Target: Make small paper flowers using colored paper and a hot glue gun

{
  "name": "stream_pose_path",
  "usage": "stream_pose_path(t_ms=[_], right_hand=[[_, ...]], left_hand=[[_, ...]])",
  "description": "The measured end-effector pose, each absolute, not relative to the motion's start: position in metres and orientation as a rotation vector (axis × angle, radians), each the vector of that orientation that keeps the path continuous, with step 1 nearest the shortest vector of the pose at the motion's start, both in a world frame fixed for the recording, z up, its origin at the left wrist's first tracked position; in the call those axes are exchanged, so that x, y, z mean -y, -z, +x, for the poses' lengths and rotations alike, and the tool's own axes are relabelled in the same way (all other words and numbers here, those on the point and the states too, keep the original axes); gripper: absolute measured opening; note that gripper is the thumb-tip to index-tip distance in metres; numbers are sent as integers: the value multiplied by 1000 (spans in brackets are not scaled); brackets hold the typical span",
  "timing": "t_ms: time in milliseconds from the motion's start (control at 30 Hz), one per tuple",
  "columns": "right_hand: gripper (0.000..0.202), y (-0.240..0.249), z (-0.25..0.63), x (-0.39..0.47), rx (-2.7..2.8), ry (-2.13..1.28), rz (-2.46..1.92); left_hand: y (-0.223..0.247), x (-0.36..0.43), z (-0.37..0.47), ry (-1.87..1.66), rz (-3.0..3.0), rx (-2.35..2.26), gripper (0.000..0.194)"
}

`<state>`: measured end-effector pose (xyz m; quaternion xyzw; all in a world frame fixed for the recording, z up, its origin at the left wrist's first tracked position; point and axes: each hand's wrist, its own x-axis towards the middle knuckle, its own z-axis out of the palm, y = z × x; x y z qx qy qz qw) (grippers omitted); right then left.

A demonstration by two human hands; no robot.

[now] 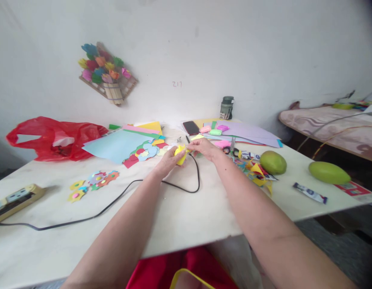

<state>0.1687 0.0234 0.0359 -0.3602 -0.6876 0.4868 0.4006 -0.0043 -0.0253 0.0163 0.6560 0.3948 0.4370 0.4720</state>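
Near the middle of the white table, my left hand (168, 160) is closed around a small yellow object (180, 155), perhaps a pack of soft clay. My right hand (203, 147) is just to its right, fingers pinched at a small yellow piece that seems to stretch from the object. Its fingertips are too small to make out fully. A black cable (199, 176) loops on the table under and beside my hands. Colourful paper cut-outs (144, 151) lie left of my left hand, and black-handled scissors (233, 149) lie right of my right hand.
Red plastic bag (74, 140), blue paper (114, 145) and paper flowers (98, 180) are at left, with a power strip (19, 198). Phone (191, 127), clay packs (216, 131), purple paper (249, 132) and a bottle (227, 108) stand behind. Green fruits (273, 162) and a tube (310, 193) lie right.
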Motion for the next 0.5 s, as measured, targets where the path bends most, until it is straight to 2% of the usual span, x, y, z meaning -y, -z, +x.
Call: stream_pose_path(t_ms=[300,500], right_hand=[[22,-36,175,-27,1996,-1152,-891],[21,-41,170,-17,1963,-1281,-930]], left_hand=[[-24,32,-3,-993,1615,-1035,48],[-25,32,-2,-1121,1627,-1133,39]])
